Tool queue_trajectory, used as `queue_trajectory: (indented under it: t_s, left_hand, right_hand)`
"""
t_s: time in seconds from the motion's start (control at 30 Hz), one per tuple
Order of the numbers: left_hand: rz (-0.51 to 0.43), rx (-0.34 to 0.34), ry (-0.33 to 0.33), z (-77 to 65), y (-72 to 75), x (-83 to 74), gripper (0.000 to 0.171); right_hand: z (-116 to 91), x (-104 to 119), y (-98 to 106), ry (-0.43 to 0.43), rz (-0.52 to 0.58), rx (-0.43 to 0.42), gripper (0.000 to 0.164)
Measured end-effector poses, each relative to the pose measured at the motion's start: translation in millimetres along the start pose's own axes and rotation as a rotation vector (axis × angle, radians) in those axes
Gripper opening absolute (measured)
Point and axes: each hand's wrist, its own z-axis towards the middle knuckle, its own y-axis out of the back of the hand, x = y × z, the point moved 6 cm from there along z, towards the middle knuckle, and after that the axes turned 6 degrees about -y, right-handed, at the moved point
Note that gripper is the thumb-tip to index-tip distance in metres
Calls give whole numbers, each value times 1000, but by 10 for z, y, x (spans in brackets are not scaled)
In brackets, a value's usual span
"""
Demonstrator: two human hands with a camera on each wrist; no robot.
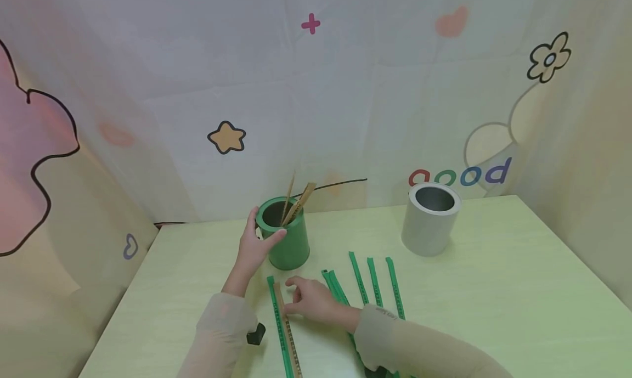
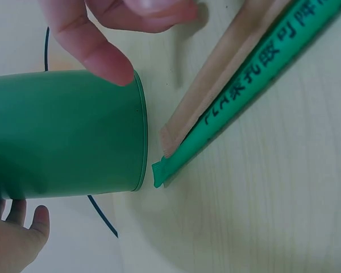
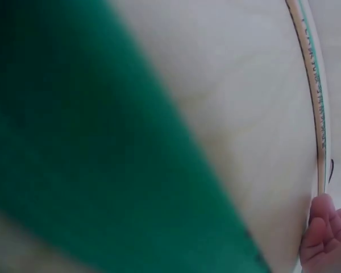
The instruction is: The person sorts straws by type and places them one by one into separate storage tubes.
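At the back of the table, a green can (image 1: 291,252) stands with a few brown sticks or wrapped straws (image 1: 304,196) leaning in it. My left hand (image 1: 250,249) grips its upper left side, thumb in front and fingers round the rim. In front of the can, a green wrapped straw (image 1: 278,317) and a brown wrapped straw (image 1: 292,345) lie side by side. The right hand (image 1: 316,301) is just right of the brown straw, loosely bent, its fingertips close to the straw's far end. In the left wrist view, the right hand's fingers (image 2: 102,57) show nothing between them.
A white can (image 1: 429,230) stands at the back right. Several green wrapped straws (image 1: 375,282) lie right of the middle, partly hidden under the right sleeve. Behind the table's back edge hangs a printed cloth (image 1: 306,114).
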Motion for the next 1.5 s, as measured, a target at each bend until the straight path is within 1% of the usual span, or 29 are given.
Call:
queue_trajectory:
  t_s: [0.23,0.43,0.57,0.7,0.9,0.97,1.07,1.27,1.37,1.5]
  left_hand:
    - [0,1,13,-1,5,12,96]
    - [-1,4,7,7,-2,29,96]
    - [0,4,5,10,-7,34,96]
    - [-2,5,6,6,-6,31,96]
    - [-3,4,7,5,0,30,97]
    - [-4,4,10,6,-1,30,97]
    - [-9,6,12,9,-2,32,97]
    - [-16,6,11,14,-2,38,97]
    - [-17,6,12,13,-3,37,97]
    - [-18,6,14,7,-2,27,97]
  right_hand:
    - [-7,18,-73,-19,-115,23,56]
    - [-12,32,-116,13,-231,-8,58]
    - [-7,18,-118,0,-268,-15,62]
    - [-5,-9,-97,-39,-266,-16,63]
    - [-18,-57,-61,-92,-214,-4,63]
    - [-24,-65,-48,-103,-213,-2,61]
    - [-35,-66,-21,-113,-205,-8,54]
    - [-51,-80,19,-141,-146,-27,29]
    - [-56,-80,36,-141,-130,-37,25]
    - [-50,-87,41,-136,-118,-39,26]
